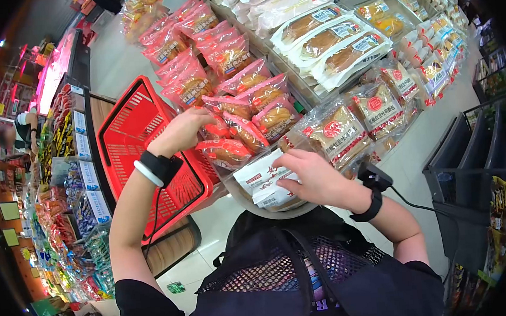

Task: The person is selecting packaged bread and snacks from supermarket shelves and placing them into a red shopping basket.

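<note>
My left hand point(185, 130) reaches over the red and pink bread packets, its fingers curled at a red packet point(217, 127); whether they grip it is hard to see. Below it lies another red packet point(226, 150). At the shelf's near corner, my right hand point(308, 176) rests on a white printed packet point(261, 181), thumb and fingers apart. Clear bags of sliced bread point(334, 133) lie just beyond the right hand. Both wrists wear black bands, with a white ring on the left one.
A red basket point(123, 127) stands left of the bread shelf. White-wrapped loaves point(330, 38) fill the upper trays. Candy racks point(72, 212) line the left side, and dark bins point(460, 149) stand at the right. A person's arm point(27, 120) shows at far left.
</note>
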